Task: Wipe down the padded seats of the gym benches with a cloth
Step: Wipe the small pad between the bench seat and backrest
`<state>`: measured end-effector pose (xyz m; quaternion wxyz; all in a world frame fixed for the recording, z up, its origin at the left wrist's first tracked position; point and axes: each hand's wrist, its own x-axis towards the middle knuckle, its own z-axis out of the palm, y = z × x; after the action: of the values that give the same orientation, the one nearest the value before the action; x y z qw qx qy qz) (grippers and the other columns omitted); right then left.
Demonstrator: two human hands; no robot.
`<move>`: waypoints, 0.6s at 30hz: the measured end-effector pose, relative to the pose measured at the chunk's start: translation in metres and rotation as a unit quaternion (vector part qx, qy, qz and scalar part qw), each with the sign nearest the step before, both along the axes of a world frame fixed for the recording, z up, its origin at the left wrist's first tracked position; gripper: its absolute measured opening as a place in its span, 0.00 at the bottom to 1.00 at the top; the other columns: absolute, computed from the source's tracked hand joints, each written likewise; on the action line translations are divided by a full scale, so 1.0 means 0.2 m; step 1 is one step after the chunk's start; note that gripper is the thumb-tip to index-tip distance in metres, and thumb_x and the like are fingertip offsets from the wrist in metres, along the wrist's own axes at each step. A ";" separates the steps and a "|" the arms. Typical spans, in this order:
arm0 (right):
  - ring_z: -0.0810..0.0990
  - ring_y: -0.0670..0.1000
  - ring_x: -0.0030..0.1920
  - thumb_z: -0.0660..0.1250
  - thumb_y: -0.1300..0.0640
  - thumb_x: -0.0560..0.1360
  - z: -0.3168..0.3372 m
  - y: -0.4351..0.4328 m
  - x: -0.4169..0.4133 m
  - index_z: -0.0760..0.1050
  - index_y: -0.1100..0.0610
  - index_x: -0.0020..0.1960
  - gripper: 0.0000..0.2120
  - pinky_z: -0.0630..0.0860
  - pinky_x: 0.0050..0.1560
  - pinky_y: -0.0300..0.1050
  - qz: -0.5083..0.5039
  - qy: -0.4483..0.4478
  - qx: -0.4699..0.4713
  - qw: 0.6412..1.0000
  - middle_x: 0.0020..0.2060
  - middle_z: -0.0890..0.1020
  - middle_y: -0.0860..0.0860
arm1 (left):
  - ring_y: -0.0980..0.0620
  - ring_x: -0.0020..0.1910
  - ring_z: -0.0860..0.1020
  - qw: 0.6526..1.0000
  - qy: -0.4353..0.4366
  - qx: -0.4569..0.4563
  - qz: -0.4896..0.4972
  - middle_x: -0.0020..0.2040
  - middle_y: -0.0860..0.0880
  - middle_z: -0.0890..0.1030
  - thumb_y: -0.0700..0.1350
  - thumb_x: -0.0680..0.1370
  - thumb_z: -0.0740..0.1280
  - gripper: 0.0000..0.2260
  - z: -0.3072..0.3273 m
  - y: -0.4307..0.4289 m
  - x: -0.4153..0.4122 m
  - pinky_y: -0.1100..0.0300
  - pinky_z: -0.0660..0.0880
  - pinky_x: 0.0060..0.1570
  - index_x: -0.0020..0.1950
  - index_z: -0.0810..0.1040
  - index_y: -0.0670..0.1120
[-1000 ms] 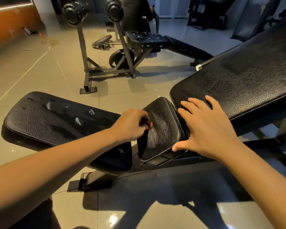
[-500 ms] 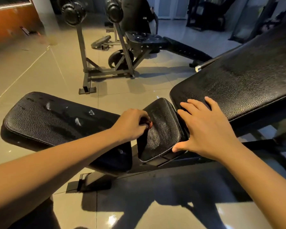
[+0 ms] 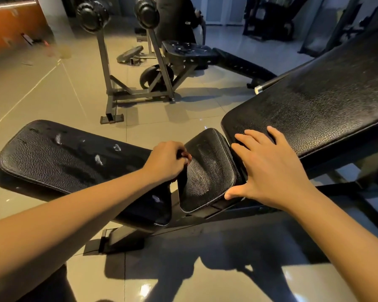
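While clutching what looks like the cloth (image 3: 184, 154) in the curled left hand (image 3: 165, 163), wipe rightward across the small pad (image 3: 207, 173) toward the flat, spread right hand (image 3: 273, 173).

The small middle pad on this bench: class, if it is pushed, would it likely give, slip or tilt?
The small middle pad shows shallow dents in its surface, so it probably yields softly. Its pebbled cover has a wet-looking streak and may feel slick there. It sits tilted, so a push might pivot it rather than slide it.
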<state>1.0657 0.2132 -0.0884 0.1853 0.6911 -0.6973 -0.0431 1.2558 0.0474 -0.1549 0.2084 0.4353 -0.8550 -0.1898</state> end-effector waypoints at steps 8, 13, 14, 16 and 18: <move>0.71 0.58 0.73 0.63 0.17 0.57 0.00 -0.01 -0.01 0.77 0.56 0.68 0.54 0.61 0.74 0.67 0.002 0.004 -0.001 1.000 0.70 0.77 0.55 | 0.60 0.45 0.77 0.986 -0.043 0.012 -0.162 0.42 0.60 0.79 0.42 0.76 0.72 0.06 0.05 0.28 0.12 0.65 0.70 0.45 0.49 0.80 0.52; 0.72 0.58 0.73 0.62 0.18 0.57 0.01 0.00 0.01 0.78 0.56 0.67 0.53 0.61 0.75 0.66 0.002 -0.012 0.001 1.000 0.69 0.77 0.55 | 0.45 0.54 0.80 0.999 -0.046 0.000 -0.019 0.50 0.48 0.83 0.42 0.78 0.70 0.04 0.01 -0.06 0.00 0.57 0.71 0.48 0.53 0.81 0.47; 0.72 0.58 0.73 0.62 0.18 0.56 0.01 0.00 0.01 0.78 0.56 0.67 0.53 0.62 0.75 0.66 0.003 -0.013 -0.002 1.000 0.69 0.77 0.55 | 0.45 0.54 0.81 0.999 -0.038 0.012 -0.010 0.49 0.49 0.83 0.43 0.78 0.71 0.04 0.02 -0.09 -0.01 0.58 0.70 0.48 0.53 0.81 0.47; 0.72 0.57 0.73 0.63 0.18 0.56 0.01 0.00 0.01 0.78 0.55 0.67 0.53 0.62 0.75 0.66 0.003 -0.012 0.000 1.000 0.69 0.78 0.54 | 0.48 0.53 0.81 0.999 -0.025 0.022 -0.028 0.45 0.53 0.81 0.43 0.78 0.72 0.04 0.05 -0.05 0.00 0.60 0.70 0.49 0.52 0.82 0.48; 0.71 0.57 0.74 0.64 0.18 0.56 0.01 0.00 0.00 0.77 0.55 0.68 0.53 0.61 0.75 0.66 -0.002 -0.008 0.004 1.000 0.70 0.77 0.54 | 0.52 0.52 0.81 0.995 -0.006 0.021 -0.097 0.45 0.56 0.82 0.43 0.77 0.73 0.04 0.11 0.10 0.00 0.60 0.73 0.49 0.51 0.82 0.48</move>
<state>1.0663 0.2134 -0.0868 0.1763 0.6909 -0.7000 -0.0405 1.2565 0.0675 -0.1328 0.1749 0.3557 -0.8902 -0.2247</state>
